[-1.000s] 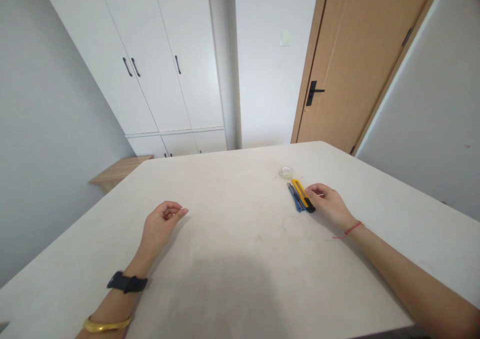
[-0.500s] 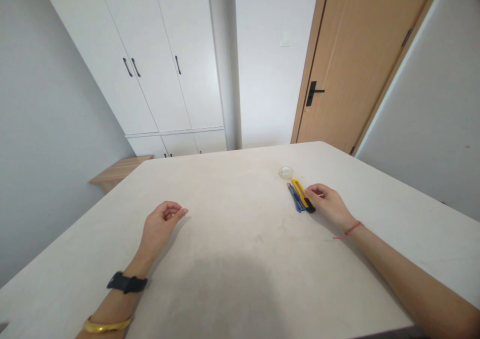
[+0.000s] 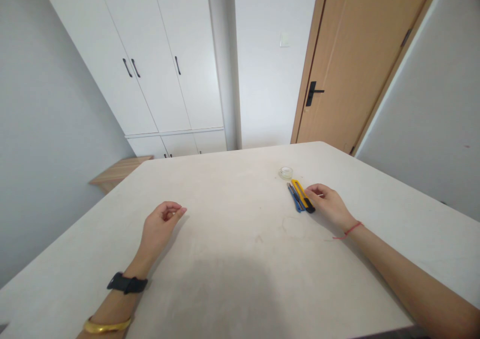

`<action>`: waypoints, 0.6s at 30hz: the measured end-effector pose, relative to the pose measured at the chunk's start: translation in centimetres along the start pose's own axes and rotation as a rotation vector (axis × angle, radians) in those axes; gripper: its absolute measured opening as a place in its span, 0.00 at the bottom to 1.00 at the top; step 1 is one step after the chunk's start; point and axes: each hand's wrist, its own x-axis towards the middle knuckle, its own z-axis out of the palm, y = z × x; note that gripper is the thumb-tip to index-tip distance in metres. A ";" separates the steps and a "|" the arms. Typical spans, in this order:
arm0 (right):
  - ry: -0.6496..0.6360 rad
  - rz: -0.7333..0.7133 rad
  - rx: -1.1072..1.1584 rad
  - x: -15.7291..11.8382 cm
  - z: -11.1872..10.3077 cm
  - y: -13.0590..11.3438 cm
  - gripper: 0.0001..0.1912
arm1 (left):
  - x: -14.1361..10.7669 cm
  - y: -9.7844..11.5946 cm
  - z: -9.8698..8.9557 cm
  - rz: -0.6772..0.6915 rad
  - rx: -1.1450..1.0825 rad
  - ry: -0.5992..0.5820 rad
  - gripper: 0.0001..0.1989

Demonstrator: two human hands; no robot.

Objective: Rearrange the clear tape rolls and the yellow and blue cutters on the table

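Note:
My right hand (image 3: pixel 326 205) rests on the white table (image 3: pixel 225 189), its curled fingers beside a yellow utility knife (image 3: pixel 302 195) with a black end. A blue utility knife (image 3: pixel 296 197) lies against the yellow one, on its left side. Just beyond them stands a small round glass dish (image 3: pixel 286 172). My left hand (image 3: pixel 162 224) sits farther left on the tabletop, fingers curled in, holding nothing and touching no object. A black watch and a gold bangle circle my left wrist, and a red string circles my right.
White wardrobe doors (image 3: pixel 150 64) with dark handles stand beyond the table's far edge. A wooden door (image 3: pixel 356 64) with a black lever handle is at the far right. A low wooden shelf (image 3: pixel 118 173) sits past the table's left edge.

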 end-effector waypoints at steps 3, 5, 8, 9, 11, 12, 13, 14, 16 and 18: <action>-0.002 0.011 -0.005 0.0 0.0 -0.2 0.17 | 0.1 -0.4 0.0 0.014 -0.004 -0.002 0.19; -0.006 0.013 -0.010 -0.1 -0.1 -0.3 0.17 | 0.1 -0.4 -0.1 0.021 0.009 0.001 0.19; -0.013 0.015 -0.012 -0.1 -0.1 -0.4 0.17 | 0.0 -0.3 -0.2 0.047 0.052 0.008 0.19; -0.013 0.016 -0.013 -0.1 -0.1 -0.4 0.17 | 0.0 -0.3 -0.2 0.059 0.070 0.011 0.19; -0.007 0.016 -0.012 -0.2 -0.1 -0.4 0.17 | 0.0 -0.3 -0.3 0.076 0.107 0.017 0.18; -0.005 0.015 -0.011 -0.1 -0.1 -0.3 0.17 | 0.0 -0.4 -0.3 0.080 0.121 0.018 0.18; -0.001 0.013 -0.009 -0.1 0.0 -0.3 0.16 | 0.0 -0.5 -0.3 0.082 0.129 0.016 0.18; 0.001 0.009 -0.005 -0.1 0.0 -0.2 0.16 | 0.0 -0.6 -0.3 0.081 0.131 0.011 0.17; 0.001 -0.002 0.006 -0.1 0.0 -0.1 0.16 | 0.0 -0.7 -0.4 0.079 0.132 0.000 0.17; 0.003 -0.011 0.015 -0.1 0.0 -0.1 0.16 | 0.0 -0.7 -0.5 0.080 0.143 -0.007 0.17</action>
